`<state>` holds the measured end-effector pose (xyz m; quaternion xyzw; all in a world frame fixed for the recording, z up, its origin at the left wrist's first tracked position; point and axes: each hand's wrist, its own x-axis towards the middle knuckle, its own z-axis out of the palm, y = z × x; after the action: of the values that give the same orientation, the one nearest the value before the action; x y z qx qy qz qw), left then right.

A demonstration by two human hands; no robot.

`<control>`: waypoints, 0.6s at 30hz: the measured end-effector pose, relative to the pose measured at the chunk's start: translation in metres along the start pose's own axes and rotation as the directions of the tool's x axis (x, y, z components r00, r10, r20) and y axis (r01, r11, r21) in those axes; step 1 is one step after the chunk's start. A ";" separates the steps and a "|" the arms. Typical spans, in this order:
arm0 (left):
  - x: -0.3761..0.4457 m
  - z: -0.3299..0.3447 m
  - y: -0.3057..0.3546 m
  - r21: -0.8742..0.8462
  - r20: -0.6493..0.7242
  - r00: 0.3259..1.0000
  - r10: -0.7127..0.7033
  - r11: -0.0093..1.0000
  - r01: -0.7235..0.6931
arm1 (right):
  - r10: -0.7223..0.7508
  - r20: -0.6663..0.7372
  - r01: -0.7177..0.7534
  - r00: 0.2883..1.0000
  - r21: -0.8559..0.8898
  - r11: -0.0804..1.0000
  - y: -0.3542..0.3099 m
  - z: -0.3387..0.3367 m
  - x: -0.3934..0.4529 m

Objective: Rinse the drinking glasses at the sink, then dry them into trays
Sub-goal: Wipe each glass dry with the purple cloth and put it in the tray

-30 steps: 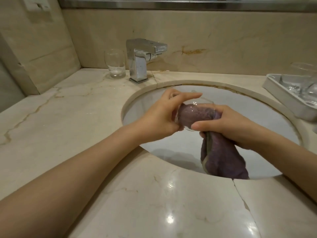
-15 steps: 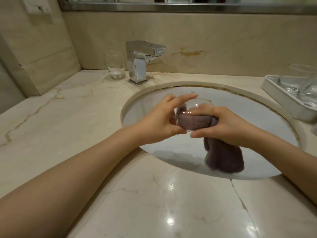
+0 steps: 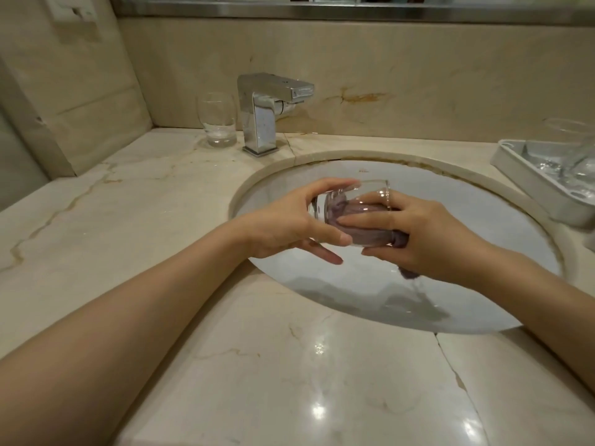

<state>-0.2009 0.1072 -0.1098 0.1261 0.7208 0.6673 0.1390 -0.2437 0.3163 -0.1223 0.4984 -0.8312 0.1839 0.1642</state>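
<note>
Left hand [image 3: 286, 226] grips glass [image 3: 354, 214] | right hand [image 3: 428, 239] pinches cloth [image 3: 363, 231] stuffed inside | tray [image 3: 528, 185] holds glasses [image 3: 570, 149]

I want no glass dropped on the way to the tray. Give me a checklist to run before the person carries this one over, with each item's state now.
1. Left hand holds the glass at its base end: ok, fingers curl round it.
2. Right hand supports the glass: ok, it grips the rim end and the purple cloth.
3. Cloth out of the glass: not ok, it is stuffed inside.
4. Glass fully dry: cannot tell.
5. Free slot in the tray: cannot tell; it holds glasses and runs past the picture's edge.
6. Tap off: ok, no water runs.
</note>
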 end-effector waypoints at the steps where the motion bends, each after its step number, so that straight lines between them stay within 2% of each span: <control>1: 0.000 0.001 0.001 0.000 0.000 1.000 -0.003 1.000 0.003 | -0.008 -0.004 0.008 1.000 -0.029 1.000 0.002 0.001 0.000; 3: 0.001 0.006 -0.001 0.109 -0.058 0.997 0.047 0.993 -0.041 | 0.080 0.015 -0.081 0.997 0.107 0.991 -0.002 0.000 0.001; 5: 0.004 0.012 -0.006 0.291 -0.113 0.980 0.162 0.949 -0.124 | 0.219 0.077 -0.232 0.973 0.358 0.904 -0.006 -0.003 0.003; 7: 0.005 0.012 -0.011 0.509 -0.092 0.943 0.321 0.829 -0.232 | 0.340 0.207 -0.395 0.917 0.580 0.713 -0.009 -0.006 0.005; 8: 0.006 0.009 -0.013 0.617 -0.052 0.923 0.382 0.739 -0.271 | 0.368 0.304 -0.471 0.879 0.680 0.562 -0.011 -0.009 0.007; 10: 0.006 0.004 -0.016 0.750 0.038 0.896 0.442 0.580 -0.318 | 0.355 0.492 -0.594 0.795 0.749 0.293 -0.012 -0.011 0.008; 11: 0.005 0.003 -0.016 0.768 0.054 0.897 0.439 0.556 -0.318 | 0.342 0.536 -0.624 0.772 0.742 0.244 -0.012 -0.012 0.009; 12: 0.005 0.004 -0.016 0.761 0.049 0.905 0.422 0.571 -0.307 | 0.345 0.555 -0.642 0.757 0.729 0.238 -0.013 -0.013 0.009; 14: 0.005 0.005 -0.015 0.707 0.000 0.923 0.384 0.653 -0.271 | 0.374 0.523 -0.633 0.766 0.716 0.296 -0.015 -0.011 0.009; 16: 0.005 0.005 -0.011 0.604 -0.072 0.938 0.340 0.763 -0.230 | 0.395 0.402 -0.550 0.826 0.730 0.406 -0.018 -0.007 0.007; 18: 0.003 0.005 -0.005 0.389 -0.116 0.960 0.254 0.901 -0.192 | 0.379 0.213 -0.410 0.901 0.703 0.581 -0.017 -0.002 0.005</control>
<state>-0.2022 0.1128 -0.1149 0.1768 0.8243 0.5372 -0.0247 -0.2305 0.3058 -0.1154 0.3280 -0.7790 0.5228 -0.1109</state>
